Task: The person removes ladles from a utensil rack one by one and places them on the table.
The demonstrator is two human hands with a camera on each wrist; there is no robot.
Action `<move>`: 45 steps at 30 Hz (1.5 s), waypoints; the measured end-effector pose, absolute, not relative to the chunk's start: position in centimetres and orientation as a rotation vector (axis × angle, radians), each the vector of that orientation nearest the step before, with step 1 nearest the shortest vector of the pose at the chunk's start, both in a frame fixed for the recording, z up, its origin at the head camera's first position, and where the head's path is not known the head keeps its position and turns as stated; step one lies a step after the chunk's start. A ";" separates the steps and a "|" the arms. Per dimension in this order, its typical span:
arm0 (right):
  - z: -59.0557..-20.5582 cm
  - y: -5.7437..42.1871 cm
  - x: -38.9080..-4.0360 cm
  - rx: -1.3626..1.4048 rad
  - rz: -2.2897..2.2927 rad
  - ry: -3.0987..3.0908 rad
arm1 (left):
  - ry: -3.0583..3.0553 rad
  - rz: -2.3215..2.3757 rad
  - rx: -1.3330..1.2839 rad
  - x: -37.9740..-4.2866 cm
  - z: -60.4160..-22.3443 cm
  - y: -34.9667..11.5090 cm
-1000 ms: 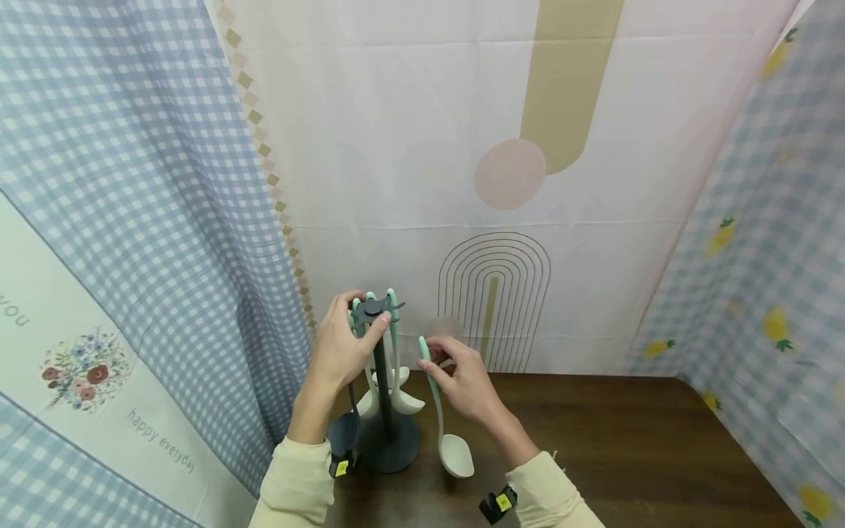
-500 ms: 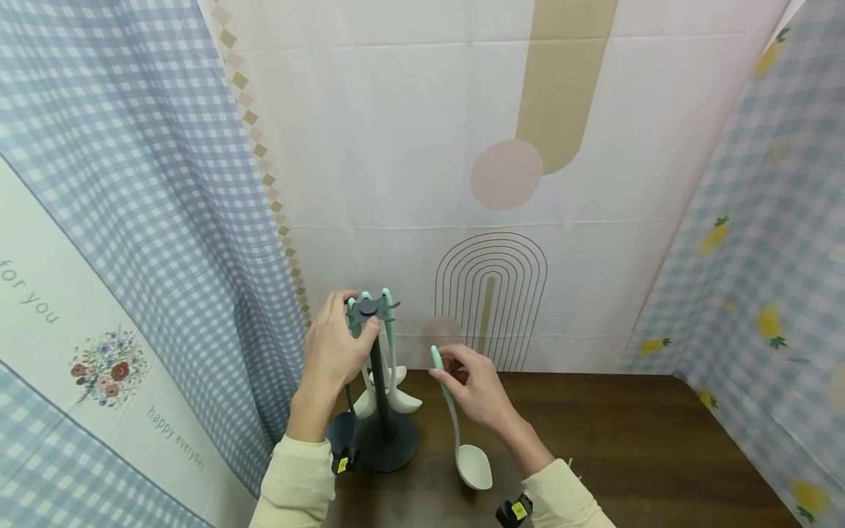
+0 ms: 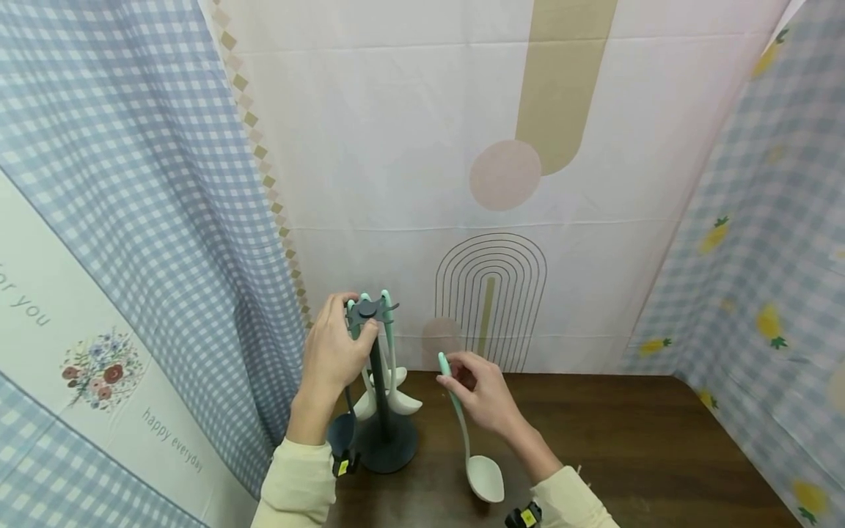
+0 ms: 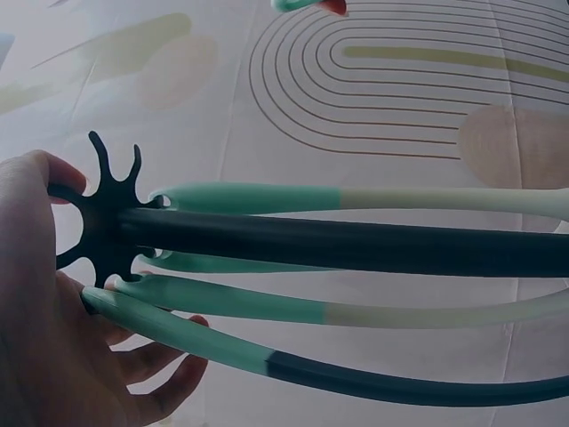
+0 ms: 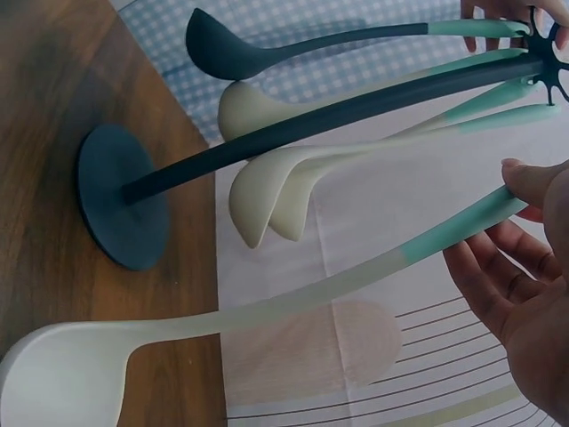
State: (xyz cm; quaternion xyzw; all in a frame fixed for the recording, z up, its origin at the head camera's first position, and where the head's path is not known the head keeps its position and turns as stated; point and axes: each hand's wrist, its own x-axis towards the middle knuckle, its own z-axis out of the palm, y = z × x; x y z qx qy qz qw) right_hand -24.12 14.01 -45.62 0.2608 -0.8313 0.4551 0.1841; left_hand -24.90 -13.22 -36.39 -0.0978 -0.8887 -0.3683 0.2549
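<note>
My right hand [image 3: 485, 392] pinches the mint-green upper end of a ladle with a cream bowl [image 3: 485, 478]. This ladle hangs bowl-down, right of a dark utensil stand [image 3: 393, 453]. My left hand [image 3: 333, 350] holds the stand's hooked top [image 4: 105, 222], thumb on the near side and fingers around the back. Hanging from the hooks are a dark ladle [image 5: 227, 52] and several cream utensils [image 5: 258, 191] with mint handle ends. In the left wrist view, the dark ladle's handle [image 4: 178, 333] runs across the fingers of my left hand. Two bare hooks show there.
Brown wooden table [image 3: 614, 440] extends to the right of both hands. Behind it hangs a pale patterned cloth [image 3: 396, 147]. Blue checked curtains close in the left side [image 3: 158, 147] and the right side [image 3: 746, 293].
My right hand has carried the cream ladle rightward and toward the front, farther from the stand. The left hand keeps its hold on the stand's top.
</note>
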 end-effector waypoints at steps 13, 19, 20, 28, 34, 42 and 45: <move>-46.9 15.4 -24.0 0.701 1.316 -2.337 | -2.399 -1.005 -0.276 -25.3 -36.5 -12.6; -47.3 16.3 -23.8 0.629 1.317 -2.347 | -2.423 -1.002 -0.273 -25.5 -36.4 -12.3; -47.3 16.5 -23.7 0.620 1.313 -2.350 | -2.425 -1.001 -0.276 -25.5 -36.4 -12.4; -48.0 17.1 -23.6 0.603 1.315 -2.357 | -2.467 -1.081 -0.371 -25.4 -36.0 -13.4; -48.1 17.0 -23.6 0.601 1.331 -2.362 | -2.517 -1.221 -0.450 -25.7 -35.0 -14.8; -48.4 17.1 -23.5 0.584 1.337 -2.350 | -2.578 -1.225 -0.528 -26.8 -34.4 -15.6; -48.5 17.1 -23.5 0.590 1.343 -2.344 | -2.576 -1.222 -0.552 -27.1 -34.3 -15.7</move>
